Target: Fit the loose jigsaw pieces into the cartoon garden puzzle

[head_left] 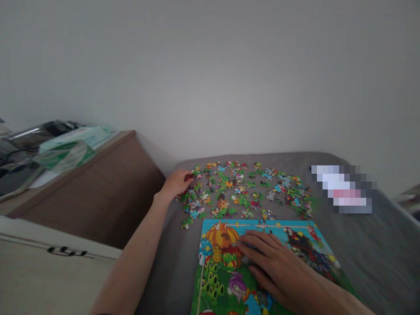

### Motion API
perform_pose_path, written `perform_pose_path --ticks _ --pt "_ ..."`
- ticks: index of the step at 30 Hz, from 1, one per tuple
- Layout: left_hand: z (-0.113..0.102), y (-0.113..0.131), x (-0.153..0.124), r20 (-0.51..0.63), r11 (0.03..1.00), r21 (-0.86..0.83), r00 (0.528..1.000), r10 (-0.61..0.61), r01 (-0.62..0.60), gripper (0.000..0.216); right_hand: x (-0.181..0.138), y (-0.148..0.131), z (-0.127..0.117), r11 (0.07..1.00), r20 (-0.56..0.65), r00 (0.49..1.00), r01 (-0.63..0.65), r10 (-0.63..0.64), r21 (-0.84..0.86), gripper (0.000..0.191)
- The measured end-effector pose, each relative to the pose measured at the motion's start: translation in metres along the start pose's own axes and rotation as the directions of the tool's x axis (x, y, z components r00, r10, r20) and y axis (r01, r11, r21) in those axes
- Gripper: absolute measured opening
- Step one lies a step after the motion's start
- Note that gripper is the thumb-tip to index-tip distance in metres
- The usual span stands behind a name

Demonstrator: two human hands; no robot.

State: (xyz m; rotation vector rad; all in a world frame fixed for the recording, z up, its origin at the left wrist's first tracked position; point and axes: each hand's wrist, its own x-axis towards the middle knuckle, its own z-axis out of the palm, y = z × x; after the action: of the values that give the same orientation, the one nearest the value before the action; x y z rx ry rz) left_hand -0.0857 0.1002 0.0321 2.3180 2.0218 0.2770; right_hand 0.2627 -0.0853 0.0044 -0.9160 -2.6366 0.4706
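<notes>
Your right hand (278,267) lies flat, fingers together, on the colourful cartoon-printed puzzle board (226,267) at 6 o'clock.

Your left hand (177,183) reaches to 10 o'clock, fingertips curled on the edge of the scattered small multicoloured cardboard puzzle pieces (246,188); whether it pinches one, you cannot tell. Pieces look light, thin, bendable: pinch by the edges. All rests on grey fabric (361,245).

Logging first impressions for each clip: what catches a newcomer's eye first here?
The scatter of loose puzzle pieces on the grey surface, with the left hand at its left edge. Nearer, the right hand lies flat on the bright puzzle picture board.
</notes>
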Motion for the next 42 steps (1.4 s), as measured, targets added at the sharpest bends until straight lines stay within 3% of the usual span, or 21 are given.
perform_pose_path --ticks 6,8,12,17,28,36,42 --pt "-0.007 -0.009 0.009 0.13 0.999 -0.02 0.991 0.03 -0.028 0.02 0.003 -0.003 -0.002 0.999 0.045 0.999 -0.008 0.01 -0.04 0.042" --pt "-0.01 -0.005 0.014 0.105 0.999 -0.034 0.994 0.04 -0.036 0.021 0.003 -0.003 -0.003 0.999 0.034 0.999 0.0 0.001 -0.042 0.042" --pt "0.003 0.021 0.022 -0.041 0.997 -0.054 0.998 0.057 -0.06 0.029 0.004 -0.001 -0.004 0.999 0.029 1.0 0.003 -0.002 -0.042 0.042" --pt "0.024 0.052 0.021 0.024 0.986 -0.122 0.993 0.119 -0.115 0.026 0.005 -0.001 -0.006 0.996 0.089 0.996 0.02 -0.012 -0.09 0.043" --pt "0.012 0.024 0.024 0.159 0.932 -0.356 0.979 0.128 -0.064 0.018 0.006 -0.003 -0.014 0.994 0.192 0.981 0.006 0.015 -0.108 0.044" --pt "0.018 0.023 0.027 0.036 0.969 -0.23 0.994 0.104 -0.093 0.028 0.003 -0.003 -0.009 0.999 0.109 0.993 -0.034 0.036 -0.019 0.044" --pt "0.01 0.049 0.024 0.035 0.951 -0.128 0.957 0.287 -0.28 0.039 0.0 -0.003 -0.006 0.996 0.053 0.997 -0.056 0.053 0.066 0.042"
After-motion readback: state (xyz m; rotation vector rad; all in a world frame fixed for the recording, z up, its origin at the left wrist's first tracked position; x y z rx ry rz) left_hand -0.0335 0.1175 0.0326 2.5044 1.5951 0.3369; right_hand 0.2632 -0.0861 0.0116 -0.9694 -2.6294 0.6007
